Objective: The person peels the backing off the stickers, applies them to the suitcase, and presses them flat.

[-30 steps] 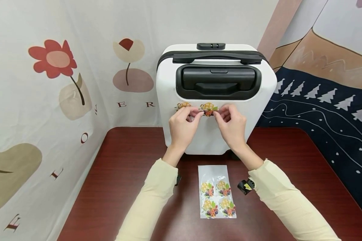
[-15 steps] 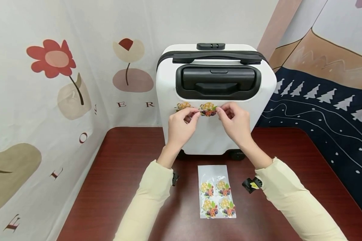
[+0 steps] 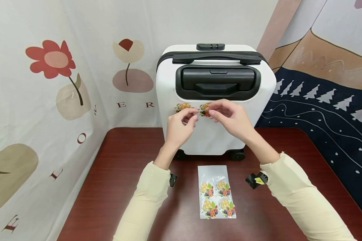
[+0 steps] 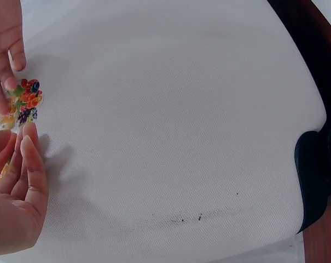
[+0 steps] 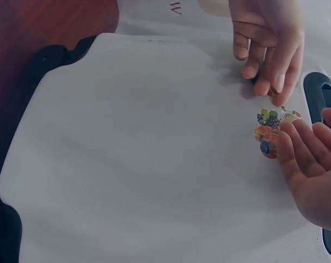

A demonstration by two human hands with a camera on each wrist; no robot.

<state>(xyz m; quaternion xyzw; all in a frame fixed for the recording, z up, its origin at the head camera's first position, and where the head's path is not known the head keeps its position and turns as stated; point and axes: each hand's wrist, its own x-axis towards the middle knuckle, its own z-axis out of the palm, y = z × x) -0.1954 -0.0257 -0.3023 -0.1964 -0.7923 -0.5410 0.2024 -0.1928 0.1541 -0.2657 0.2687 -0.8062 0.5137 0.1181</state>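
A white suitcase (image 3: pixel 218 139) stands upright on the table, with a colourful fruit sticker (image 3: pixel 203 112) on its front below the black handle recess. My right hand (image 3: pixel 233 118) rests its fingertips on this sticker and covers its right part. Just left of the sticker, my left hand (image 3: pixel 179 129) holds its fingers loosely bent with nothing between them, fingertips close to the sticker's edge. A second fruit sticker (image 3: pixel 182 106) is partly hidden behind the left hand. In the right wrist view, the sticker (image 5: pixel 267 134) lies against the suitcase under the right fingers (image 5: pixel 303 143).
A white sheet (image 3: pixel 212 172) with several more fruit stickers lies on the dark red table (image 3: pixel 132 167) in front of the suitcase. Black wheels (image 3: pixel 237 154) show at the suitcase's base. Printed cloth (image 3: pixel 132 115) hangs behind and at both sides.
The right hand has let go of the sticker's right edge and moved left over it, its fingers now flatter. The left hand has drawn slightly left, off the sticker's left edge.
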